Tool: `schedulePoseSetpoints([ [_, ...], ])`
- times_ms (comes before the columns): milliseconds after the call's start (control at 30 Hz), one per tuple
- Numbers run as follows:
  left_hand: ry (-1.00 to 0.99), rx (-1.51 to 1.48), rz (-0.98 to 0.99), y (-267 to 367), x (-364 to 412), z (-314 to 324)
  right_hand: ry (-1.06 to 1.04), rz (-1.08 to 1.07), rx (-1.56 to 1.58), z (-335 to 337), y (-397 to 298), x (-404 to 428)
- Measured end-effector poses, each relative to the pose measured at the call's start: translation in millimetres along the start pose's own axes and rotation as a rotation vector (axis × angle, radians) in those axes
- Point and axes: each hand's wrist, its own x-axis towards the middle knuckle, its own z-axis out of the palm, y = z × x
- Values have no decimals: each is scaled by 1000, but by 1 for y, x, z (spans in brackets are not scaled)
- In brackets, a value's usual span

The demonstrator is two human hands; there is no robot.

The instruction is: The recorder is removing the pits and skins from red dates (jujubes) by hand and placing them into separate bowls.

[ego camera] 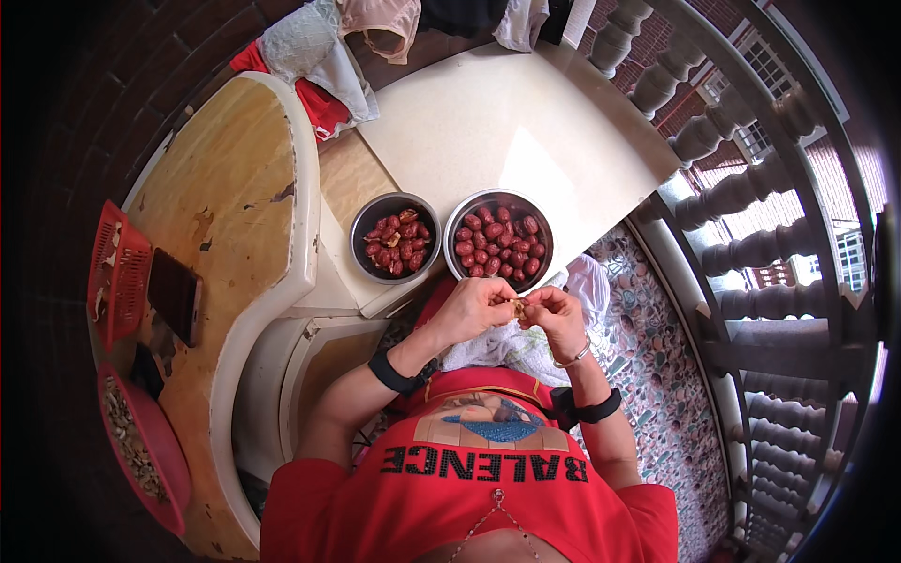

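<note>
My left hand (pixel 482 310) and my right hand (pixel 557 318) meet over my lap, just in front of the larger metal bowl. Between the fingertips of both is a small tan-brown piece (pixel 519 308), possibly a walnut kernel; fingers partly cover it. Whole dried red dates (pixel 494 231) fill much of that larger steel bowl (pixel 464 206). To its left, a smaller steel bowl (pixel 354 246) holds dates (pixel 405 248), some split with pale brown nut pieces showing. A white patterned towel (pixel 501 352) lies across my lap below the hands.
Both bowls stand on a cream tabletop (pixel 450 119). On the curved wooden counter (pixel 239 176) at left are a red plastic basket (pixel 127 274), a smartphone (pixel 174 295) and a pink basin (pixel 172 464) of pale brown pieces. Clothes (pixel 310 49) hang beyond; a balustrade (pixel 757 186) stands right.
</note>
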Motion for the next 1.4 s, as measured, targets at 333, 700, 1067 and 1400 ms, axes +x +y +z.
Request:
schedulePoseSetpoints([
  [333,90,-67,-20,4,2,2,115,-79,70,10,1,2],
  [700,92,-22,-3,2,1,0,107,-103,35,12,1,3],
  [1067,16,-189,-87,-4,2,-6,46,-33,149,11,5,-1],
  [1400,55,-268,-94,2,-1,-4,97,-17,268,9,6,5],
])
